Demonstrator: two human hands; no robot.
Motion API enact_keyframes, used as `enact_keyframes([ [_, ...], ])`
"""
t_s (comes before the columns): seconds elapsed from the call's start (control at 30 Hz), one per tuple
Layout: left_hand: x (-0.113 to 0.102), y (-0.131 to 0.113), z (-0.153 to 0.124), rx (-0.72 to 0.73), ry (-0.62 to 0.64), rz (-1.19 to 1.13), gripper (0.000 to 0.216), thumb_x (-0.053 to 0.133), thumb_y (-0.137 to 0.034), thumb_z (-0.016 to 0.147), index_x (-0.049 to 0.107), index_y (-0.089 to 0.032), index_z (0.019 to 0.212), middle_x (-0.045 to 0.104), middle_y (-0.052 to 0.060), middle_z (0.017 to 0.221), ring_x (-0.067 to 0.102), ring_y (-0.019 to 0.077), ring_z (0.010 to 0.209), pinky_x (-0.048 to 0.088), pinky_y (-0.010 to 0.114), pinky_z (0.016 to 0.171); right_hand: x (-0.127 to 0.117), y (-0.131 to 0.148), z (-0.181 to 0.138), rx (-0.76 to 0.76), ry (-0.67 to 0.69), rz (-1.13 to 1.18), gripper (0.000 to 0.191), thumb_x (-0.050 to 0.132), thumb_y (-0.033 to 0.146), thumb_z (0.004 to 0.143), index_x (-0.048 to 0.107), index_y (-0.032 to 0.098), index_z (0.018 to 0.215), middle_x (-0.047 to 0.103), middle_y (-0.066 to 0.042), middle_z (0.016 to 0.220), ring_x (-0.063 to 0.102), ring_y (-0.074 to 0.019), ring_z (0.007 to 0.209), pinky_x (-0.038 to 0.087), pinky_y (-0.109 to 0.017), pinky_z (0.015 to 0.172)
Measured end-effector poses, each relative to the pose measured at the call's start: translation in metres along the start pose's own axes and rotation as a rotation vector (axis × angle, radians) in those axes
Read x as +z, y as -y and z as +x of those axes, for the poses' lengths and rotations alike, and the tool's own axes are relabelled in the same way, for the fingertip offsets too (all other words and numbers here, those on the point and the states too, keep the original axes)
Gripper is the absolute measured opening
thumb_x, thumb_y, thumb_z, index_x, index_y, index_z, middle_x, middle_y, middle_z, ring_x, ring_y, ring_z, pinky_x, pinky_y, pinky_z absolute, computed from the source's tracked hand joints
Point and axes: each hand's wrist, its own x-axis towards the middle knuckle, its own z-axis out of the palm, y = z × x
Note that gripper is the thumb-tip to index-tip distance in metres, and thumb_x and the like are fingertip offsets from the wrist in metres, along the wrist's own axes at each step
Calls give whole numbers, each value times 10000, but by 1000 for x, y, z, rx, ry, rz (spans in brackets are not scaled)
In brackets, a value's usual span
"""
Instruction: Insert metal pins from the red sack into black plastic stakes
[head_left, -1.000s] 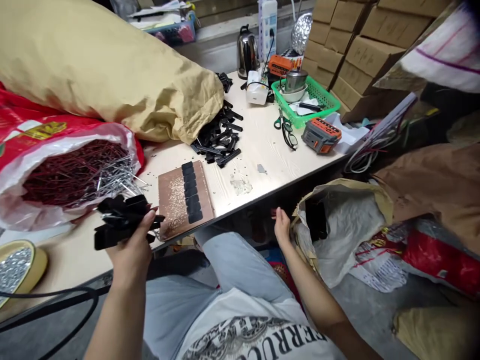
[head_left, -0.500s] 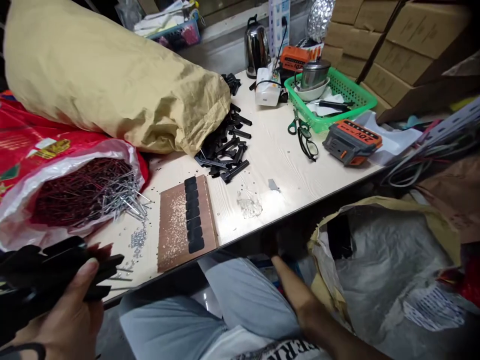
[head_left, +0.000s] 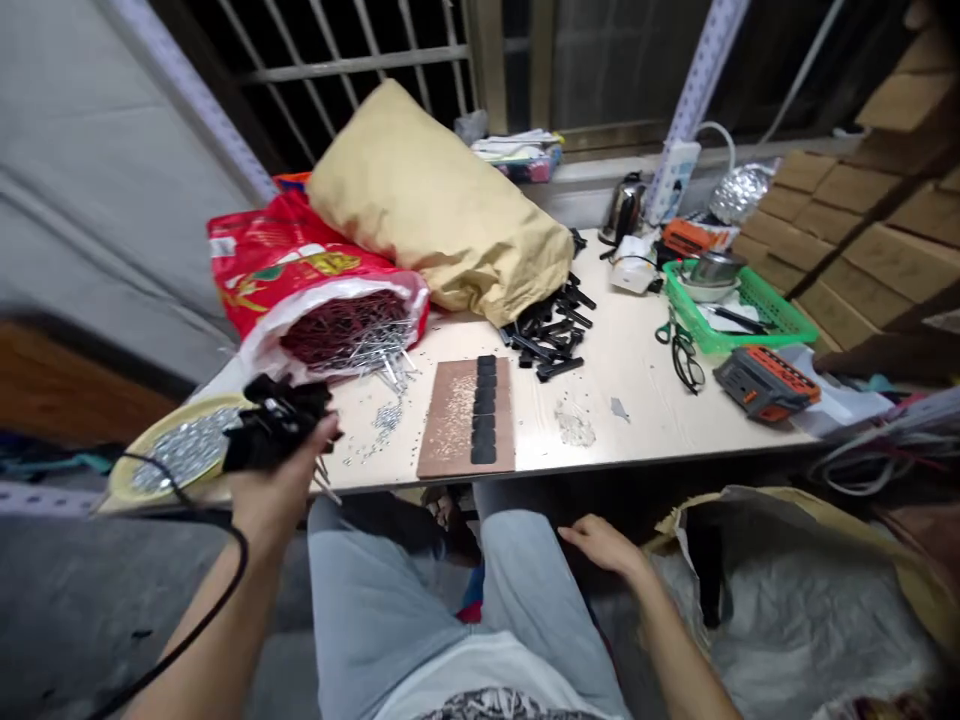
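My left hand (head_left: 281, 478) is closed round a bundle of black plastic clips (head_left: 271, 425), held over the table's front left edge beside a yellow dish of small metal bits (head_left: 176, 450). Resting low by my right knee, my right hand (head_left: 604, 542) holds nothing and its fingers lie loosely apart. A brown board (head_left: 454, 420) lies on the table in front of me with a row of black pieces (head_left: 484, 410) set along it. More loose black clips (head_left: 551, 325) spill from a tan paper sack (head_left: 435, 205).
A red bag of metal pins (head_left: 341, 330) lies open at left. Kettle (head_left: 622, 208), green basket (head_left: 780, 320), scissors (head_left: 664, 330), glasses (head_left: 686, 362) and an orange battery pack (head_left: 765, 380) crowd the right side. An open sack (head_left: 795, 590) sits on the floor at right. A black cable (head_left: 187, 630) runs under my left arm.
The view has pulled back and tilted up. My left hand with the clips has risen to the table's edge. My right hand has drawn back from the floor sack to my knee.
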Motion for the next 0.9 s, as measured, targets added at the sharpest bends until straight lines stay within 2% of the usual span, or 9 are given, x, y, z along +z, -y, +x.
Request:
enact_keyframes([
  [0.07, -15, 5, -1, -49, -46, -127, 340, 738, -302, 553, 636, -121, 823, 686, 34, 867, 619, 203, 862, 483, 365, 831, -24, 40, -12, -269, 44, 12, 429, 377, 409, 883, 603, 129, 650, 599, -15, 621, 557, -124, 615, 409, -222, 598],
  [0.1, -20, 8, -1, -106, 19, -215, 349, 739, -280, 555, 637, -127, 851, 683, 36, 892, 620, 191, 863, 484, 340, 825, -36, 66, -12, -401, 29, 11, 431, 343, 414, 894, 604, 137, 693, 606, -10, 649, 552, -117, 616, 401, -212, 589],
  [0.2, -32, 11, 9, -335, 184, -500, 351, 735, -234, 559, 636, -125, 877, 683, 42, 816, 640, 173, 771, 506, 299, 747, -59, 162, 18, -629, -212, -228, 391, 316, 400, 907, 598, 158, 786, 610, -17, 721, 546, -124, 681, 386, -211, 626],
  [0.3, -42, 11, 30, -449, 238, -750, 252, 698, -199, 603, 637, -110, 831, 672, 41, 757, 639, 148, 710, 509, 263, 703, -58, 251, 83, -603, -403, -626, 257, 370, 294, 900, 581, 154, 945, 607, -77, 956, 530, -158, 910, 383, -231, 761],
  [0.4, -55, 12, 48, -498, 272, -861, 174, 646, -173, 660, 637, -105, 820, 671, 59, 771, 639, 152, 720, 512, 268, 706, -43, 302, 143, -549, -438, -754, 211, 447, 187, 854, 594, 78, 960, 561, -190, 1048, 478, -235, 1031, 389, -299, 804],
  [0.53, -70, 12, 52, -512, 289, -917, 158, 617, -192, 690, 639, -103, 819, 669, 67, 777, 638, 168, 746, 510, 306, 743, -24, 314, 183, -515, -408, -819, 214, 511, 248, 843, 590, 76, 945, 579, -140, 1007, 525, -215, 969, 409, -367, 824],
  [0.67, -68, 13, 46, -498, 326, -854, 226, 674, -240, 637, 638, -105, 815, 667, 68, 784, 628, 171, 740, 496, 329, 762, -17, 308, 191, -534, -413, -809, 198, 535, 254, 825, 588, 84, 911, 606, -98, 937, 567, -176, 862, 432, -330, 771],
  [0.8, -53, 19, 35, -183, 229, -481, 320, 731, -274, 557, 617, -142, 825, 657, 46, 787, 602, 187, 766, 469, 325, 757, -22, 308, 185, -630, -468, -694, 91, 546, 122, 726, 614, 100, 782, 639, -98, 798, 578, -164, 742, 402, -233, 650],
  [0.9, -45, 24, 28, 62, 243, -261, 321, 710, -294, 581, 581, -163, 844, 636, 34, 810, 580, 191, 797, 448, 319, 766, -31, 313, 174, -711, -541, -568, 121, 479, 133, 738, 600, 126, 737, 632, -51, 726, 563, -132, 672, 393, -207, 610],
])
